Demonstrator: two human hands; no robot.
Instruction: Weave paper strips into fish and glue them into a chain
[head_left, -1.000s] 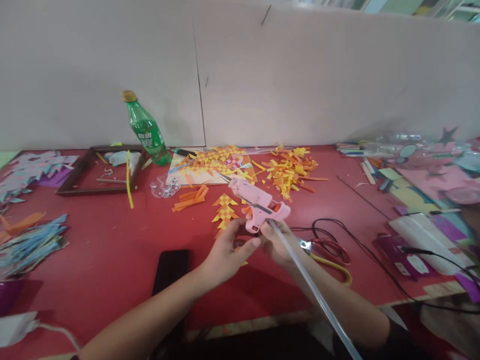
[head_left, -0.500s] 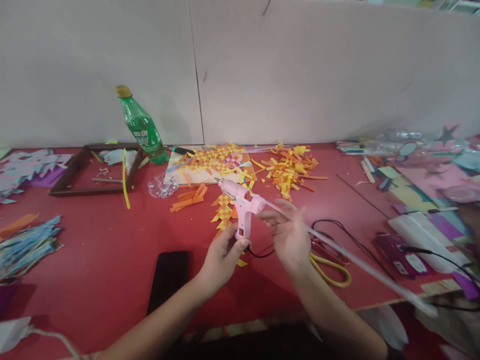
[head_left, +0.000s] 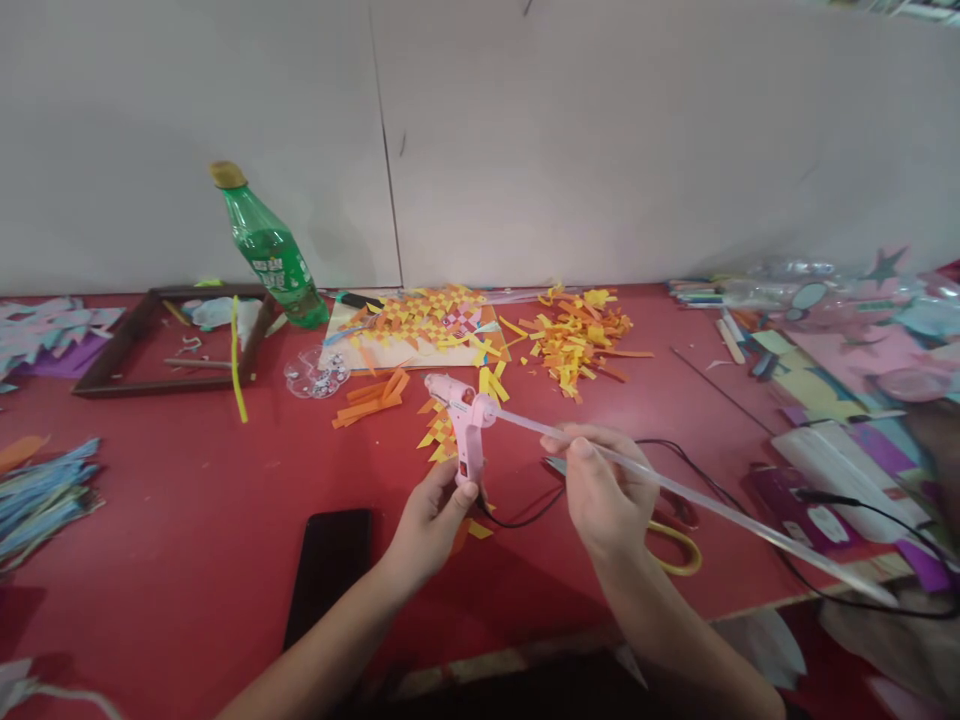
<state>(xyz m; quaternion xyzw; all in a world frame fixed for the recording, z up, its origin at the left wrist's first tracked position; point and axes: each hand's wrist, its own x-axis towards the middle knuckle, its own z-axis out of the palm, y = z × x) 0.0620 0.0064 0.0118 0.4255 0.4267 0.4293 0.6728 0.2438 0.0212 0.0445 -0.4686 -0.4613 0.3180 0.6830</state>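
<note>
A pink hot glue gun [head_left: 469, 425] is gripped by its handle in my left hand [head_left: 431, 522], its nozzle pointing up and to the left. From its rear end runs a long translucent glue stick [head_left: 701, 500], slanting down to the right past the table edge. The fingers of my right hand [head_left: 609, 490] are pinched around this stick, a little behind the gun. A black cord [head_left: 517, 524] leads off from the bottom of the handle. Behind the gun lies a woven yellow and orange paper strip [head_left: 437, 430], partly hidden by it.
A green bottle [head_left: 271, 255] leans beside a brown frame [head_left: 90, 375]. Yellow and orange paper scraps [head_left: 574, 340] lie near the wall. A black phone [head_left: 330, 565] is left of my arms; yellow-handled scissors [head_left: 682, 562] lie behind my right wrist. A purple box [head_left: 799, 510] sits at the right.
My right hand has moved back along the glue stick, away from the gun, and its loosely spread fingers have closed on the stick. The gun sits slightly lower and farther left.
</note>
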